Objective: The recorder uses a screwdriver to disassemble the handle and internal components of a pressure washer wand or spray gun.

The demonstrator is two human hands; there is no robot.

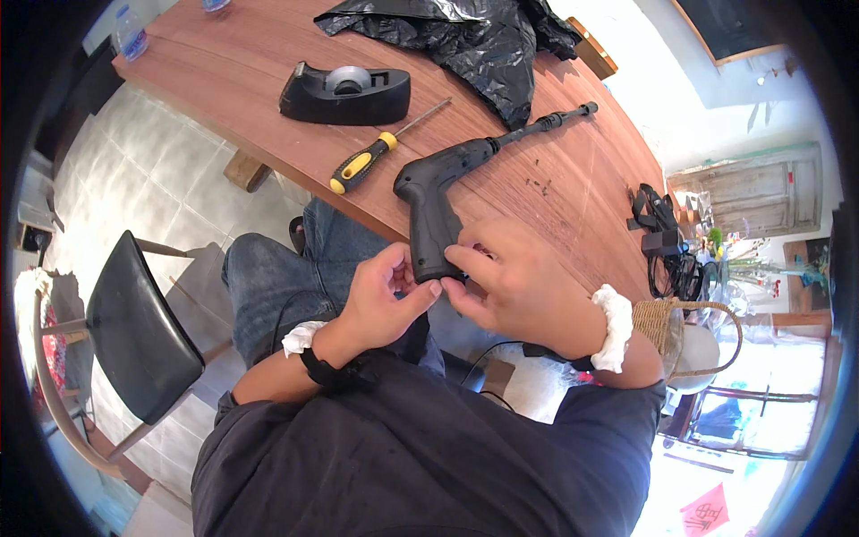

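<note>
Over on my far left a black padded chair with a thin wooden frame (139,336) stood on the pale tiled floor (152,170), well apart from the work. On the curved reddish-brown wooden table (573,188) lay a black tape dispenser (344,94), and just beside it a screwdriver with a yellow and black handle (361,164), its shaft pointing up and right. A crumpled black plastic bag (465,36) sat further back.

The black plastic pistol-grip spray gun with a long thin lance (438,201) rested with its body on the table edge and its grip hanging toward my lap. My left hand (380,295) was curled narrow, thumb and fingertips pinching at the bottom end of the grip. My right hand (510,282) wrapped the same end from the other side, fingers pressed on the base; both were closed on the gun, touching each other.

As I judged it, the step wanted a steady brace: let the table carry the body, keep one hand clamping the grip, and work the base with fingertips only, so nothing small slipped to the floor.

To the right, a tangle of black cables (662,246) lay near the table edge, and a woven basket (667,322) stood below.
</note>
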